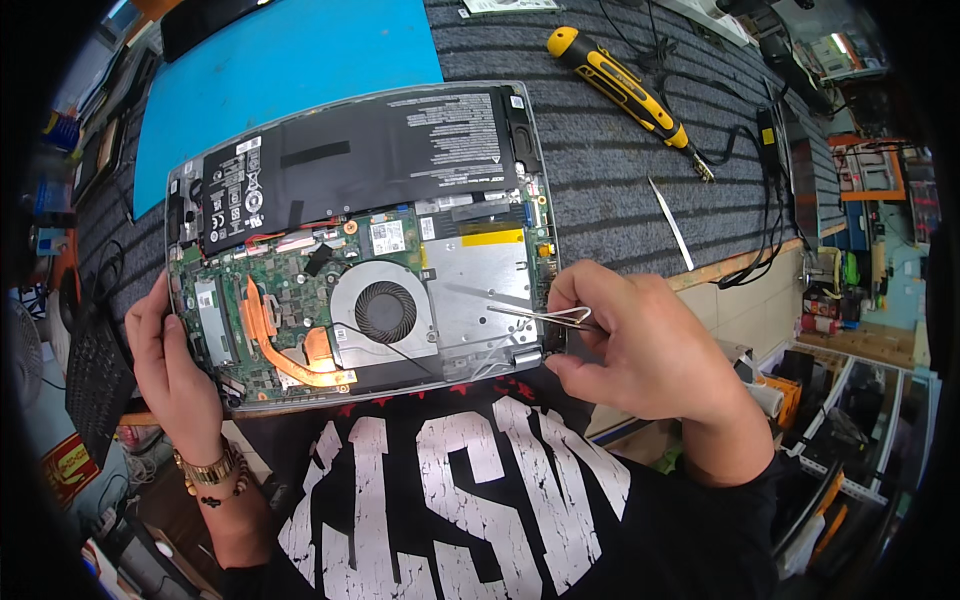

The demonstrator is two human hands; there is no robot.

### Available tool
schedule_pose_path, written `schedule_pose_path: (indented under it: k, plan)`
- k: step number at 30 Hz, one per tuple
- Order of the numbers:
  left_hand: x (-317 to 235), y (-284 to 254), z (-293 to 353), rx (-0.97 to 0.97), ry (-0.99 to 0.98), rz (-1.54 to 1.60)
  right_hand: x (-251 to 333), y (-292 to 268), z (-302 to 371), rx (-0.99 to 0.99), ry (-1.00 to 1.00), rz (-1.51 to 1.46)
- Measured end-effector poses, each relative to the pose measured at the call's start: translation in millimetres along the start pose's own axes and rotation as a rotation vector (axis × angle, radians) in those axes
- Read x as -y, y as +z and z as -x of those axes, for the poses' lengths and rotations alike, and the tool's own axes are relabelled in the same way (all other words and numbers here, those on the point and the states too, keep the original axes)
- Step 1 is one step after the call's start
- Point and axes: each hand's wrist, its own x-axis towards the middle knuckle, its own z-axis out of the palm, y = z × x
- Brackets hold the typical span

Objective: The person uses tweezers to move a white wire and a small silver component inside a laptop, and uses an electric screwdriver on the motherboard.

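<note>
An opened laptop (350,250) lies in the middle of the scene, its insides facing up and its near edge close against the person's black shirt (440,480), which hides the table's edge there. The left hand (178,365) is at the laptop's left edge, fingers bent against it; whatever part reaches beneath is hidden, so I cannot tell whether it grips the edge or only steadies it.

The right hand (640,340) is closed, thumb and fingers pinching metal tweezers (530,315) over the near right part of the laptop. Its curled fingers cover the tweezers' rear end and some of the laptop's right edge. The slim prongs point left over a silver plate (475,275); whether their tips touch it, or hold anything, cannot be made out. Pale, thin strands (490,352) just nearer than the tips are too blurred to identify.

A black battery (370,160) fills the laptop's far side, with a round fan (385,312) and a copper heat pipe (275,340) nearer. Far right, a yellow-and-black screwdriver (625,88) and a pointed white strip (671,222) lie on a grey ribbed mat (600,200). The laptop partly covers a blue sheet (290,80), and the dark rim cuts off a keyboard (100,390) at left.
</note>
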Motion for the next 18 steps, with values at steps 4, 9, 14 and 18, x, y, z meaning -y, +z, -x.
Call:
schedule_pose_path:
  k: [4, 9, 14, 18]
  plan:
    - [0.7, 1.5, -1.1, 0.001, -0.005, 0.030, 6.5, 1.3, 3.9, -0.003, 0.052, 0.005]
    - [1.0, -0.3, 1.3, -0.008, -0.017, 0.014, 5.7, 11.4, 11.3, -0.045, 0.038, 0.012]
    - [-2.4, 0.0, -0.8, -0.005, -0.011, 0.022, -1.5, 29.7, 24.0, -0.241, -0.114, 0.150]
    - [-0.6, -2.9, -1.2, 0.012, 0.001, 0.026, -9.9, 42.7, 29.1, -0.320, -0.178, 0.113]
